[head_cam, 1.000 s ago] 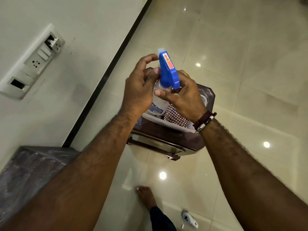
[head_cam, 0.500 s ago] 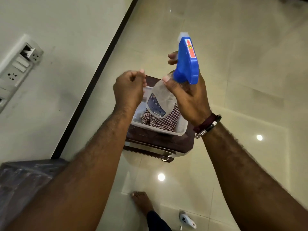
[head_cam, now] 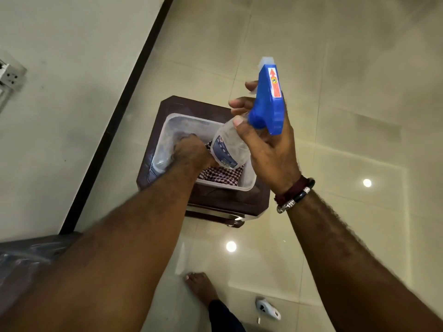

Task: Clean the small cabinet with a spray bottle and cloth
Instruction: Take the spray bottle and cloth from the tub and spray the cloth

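The small dark brown cabinet (head_cam: 215,196) stands on the tiled floor beside the wall. A clear plastic tub (head_cam: 249,183) rests on its top, with a red-and-white checked cloth (head_cam: 223,175) inside. My right hand (head_cam: 271,154) grips the neck of a spray bottle (head_cam: 268,104) above the tub; the bottle has a blue trigger head and a clear body, and its nozzle points away from me. My left hand (head_cam: 191,152) is down inside the tub, beside or on the cloth. Its fingers are blurred and partly hidden.
A cream wall with a black skirting strip (head_cam: 124,111) runs along the left and carries a socket panel (head_cam: 9,75). A dark plastic-wrapped item (head_cam: 24,255) sits at lower left. My bare foot (head_cam: 201,286) and a small white object (head_cam: 267,307) are on the glossy floor.
My left hand came off the bottle's nozzle and dropped into the tub. My right hand lifted the bottle up and to the right.
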